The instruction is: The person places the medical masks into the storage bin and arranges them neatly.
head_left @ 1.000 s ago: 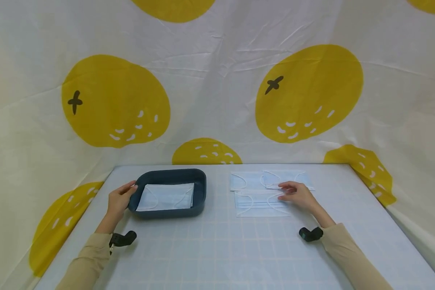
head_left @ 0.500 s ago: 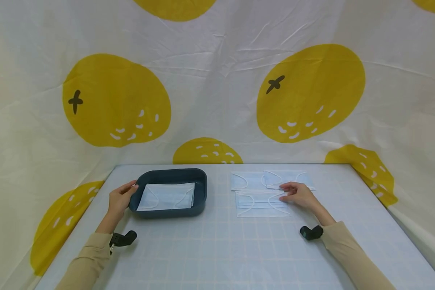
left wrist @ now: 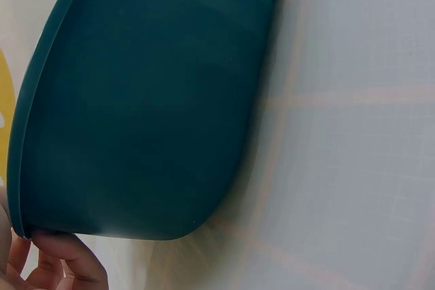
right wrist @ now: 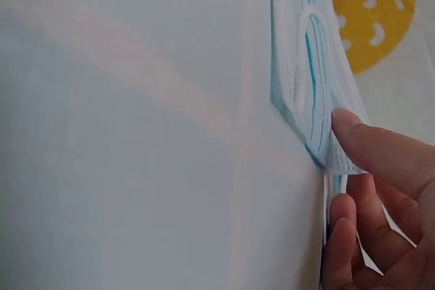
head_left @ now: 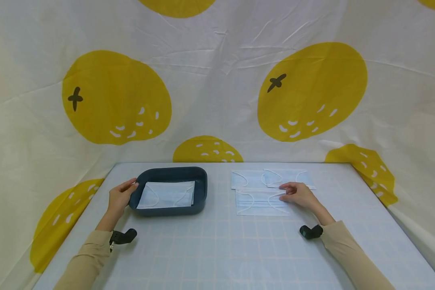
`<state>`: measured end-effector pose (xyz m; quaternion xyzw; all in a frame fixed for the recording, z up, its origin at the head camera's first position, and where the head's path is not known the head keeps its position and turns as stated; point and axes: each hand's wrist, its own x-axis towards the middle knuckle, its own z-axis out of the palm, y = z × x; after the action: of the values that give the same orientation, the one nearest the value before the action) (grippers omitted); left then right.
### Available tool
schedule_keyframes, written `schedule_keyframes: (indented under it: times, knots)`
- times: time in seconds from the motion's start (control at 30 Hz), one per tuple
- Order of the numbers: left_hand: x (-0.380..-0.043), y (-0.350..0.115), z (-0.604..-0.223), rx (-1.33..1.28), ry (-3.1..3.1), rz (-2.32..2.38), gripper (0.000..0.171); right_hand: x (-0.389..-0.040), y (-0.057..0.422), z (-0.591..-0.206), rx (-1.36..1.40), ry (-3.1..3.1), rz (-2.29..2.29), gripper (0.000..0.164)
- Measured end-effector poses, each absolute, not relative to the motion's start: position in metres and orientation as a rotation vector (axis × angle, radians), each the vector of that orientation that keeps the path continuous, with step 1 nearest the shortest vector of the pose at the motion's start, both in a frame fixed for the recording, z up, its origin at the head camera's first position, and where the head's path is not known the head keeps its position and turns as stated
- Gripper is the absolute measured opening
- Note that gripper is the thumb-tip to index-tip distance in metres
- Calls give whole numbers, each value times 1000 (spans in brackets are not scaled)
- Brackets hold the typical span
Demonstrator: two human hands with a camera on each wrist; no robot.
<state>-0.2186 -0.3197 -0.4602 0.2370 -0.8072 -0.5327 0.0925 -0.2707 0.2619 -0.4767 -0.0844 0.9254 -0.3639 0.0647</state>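
Note:
At the left, my left hand grips the left end of a dark teal tray. In the left wrist view its fingers curl under the rim of the tray. Stacked pale blue face masks lie flat in the tray. On the right, my right hand pinches the right edge of the front face mask. The right wrist view has the thumb on top of that mask and the fingers underneath, its edge slightly lifted. The other fingertips are partly hidden.
Two more face masks lie behind the front one, a left mask and a right mask, overlapping each other. The table has a pale checked cover. A white curtain with yellow fruit shapes hangs behind and at the sides.
The hands, tray and masks hold almost the same places. The head view has shifted very slightly.

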Motion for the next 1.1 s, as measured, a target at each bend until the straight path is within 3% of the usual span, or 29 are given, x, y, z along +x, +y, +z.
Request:
schedule_keyframes:
  times: [0.27,1.1]
  knots:
    - [-219,-319,-462,726,-2344,-1578,50,-270,263,-474,-274,2834,-1057,36]
    - [-220,-320,-462,731,-2372,-1613,49,-264,269,-475,-47,2590,-1342,42]
